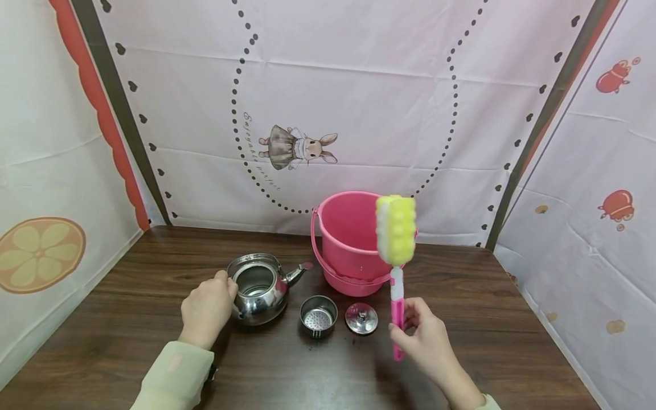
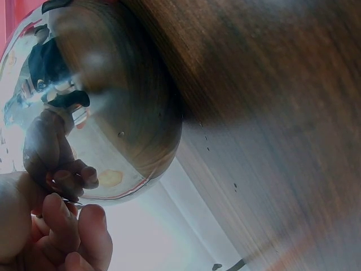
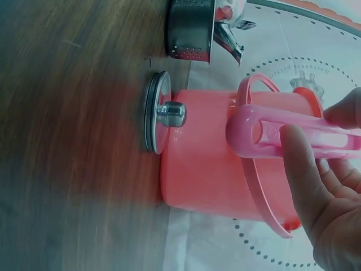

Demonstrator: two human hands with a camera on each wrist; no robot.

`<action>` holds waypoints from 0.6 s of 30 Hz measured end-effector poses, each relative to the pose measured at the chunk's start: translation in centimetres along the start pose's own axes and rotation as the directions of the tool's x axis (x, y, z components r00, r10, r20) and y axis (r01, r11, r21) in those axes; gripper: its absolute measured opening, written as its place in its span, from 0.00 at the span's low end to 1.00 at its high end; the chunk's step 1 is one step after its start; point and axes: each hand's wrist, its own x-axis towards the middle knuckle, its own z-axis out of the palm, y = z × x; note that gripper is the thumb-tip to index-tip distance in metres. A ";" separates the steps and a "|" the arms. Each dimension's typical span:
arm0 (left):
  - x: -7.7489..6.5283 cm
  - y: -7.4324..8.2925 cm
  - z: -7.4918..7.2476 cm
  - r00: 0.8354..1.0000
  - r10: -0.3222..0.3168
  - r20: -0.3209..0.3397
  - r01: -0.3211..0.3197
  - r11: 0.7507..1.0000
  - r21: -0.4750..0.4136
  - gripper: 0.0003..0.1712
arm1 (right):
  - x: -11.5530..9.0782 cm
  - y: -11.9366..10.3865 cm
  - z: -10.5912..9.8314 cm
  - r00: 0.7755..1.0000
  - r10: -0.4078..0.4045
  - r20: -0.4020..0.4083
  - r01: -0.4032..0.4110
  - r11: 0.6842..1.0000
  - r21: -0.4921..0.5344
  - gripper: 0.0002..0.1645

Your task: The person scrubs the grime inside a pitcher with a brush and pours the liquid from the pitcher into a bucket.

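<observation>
Saw a pale printed cloth (image 1: 359,102) hanging behind an upright pink bucket (image 1: 343,259), and a dark wooden table (image 1: 287,376) beneath it. Noticed a shiny open-topped kettle (image 1: 261,306) left of the bucket, with its spout (image 1: 295,275) toward it. Saw a yellow-and-white sponge brush (image 1: 397,282) raised upright in front of the bucket's right side. Found the left hand (image 1: 207,304) with fingers curled and clamped on the kettle's edge, and the right hand (image 1: 424,340) with thumb and fingers pinching the brush's pink handle (image 1: 397,310). Spotted a strainer cup (image 1: 318,319) and a round lid (image 1: 361,320) in front of the bucket.
</observation>
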 end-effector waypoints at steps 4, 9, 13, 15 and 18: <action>0.0 -0.1 0.1 1.000 0.000 -0.003 0.000 1.000 0.000 0.12 | 0.0 0.2 -0.3 1.000 0.007 -0.027 -0.007 1.000 -0.024 0.19; 0.0 -0.1 0.1 1.000 0.001 -0.011 -0.001 1.000 -0.004 0.12 | 0.0 0.3 -0.7 0.999 0.028 -0.035 -0.029 0.999 -0.036 0.18; 0.0 0.0 0.0 1.000 0.002 -0.008 -0.002 1.000 -0.006 0.12 | 0.0 0.5 -0.8 0.999 0.034 -0.041 -0.036 0.999 -0.032 0.18; 0.0 0.0 0.0 1.000 0.001 -0.008 -0.001 1.000 -0.006 0.12 | 0.0 0.6 -0.9 0.998 0.040 -0.043 -0.041 0.999 -0.031 0.18; 0.0 0.0 0.0 1.000 -0.001 -0.011 0.000 1.000 -0.006 0.12 | -0.1 0.7 -0.9 0.997 0.057 -0.042 -0.059 0.998 -0.033 0.18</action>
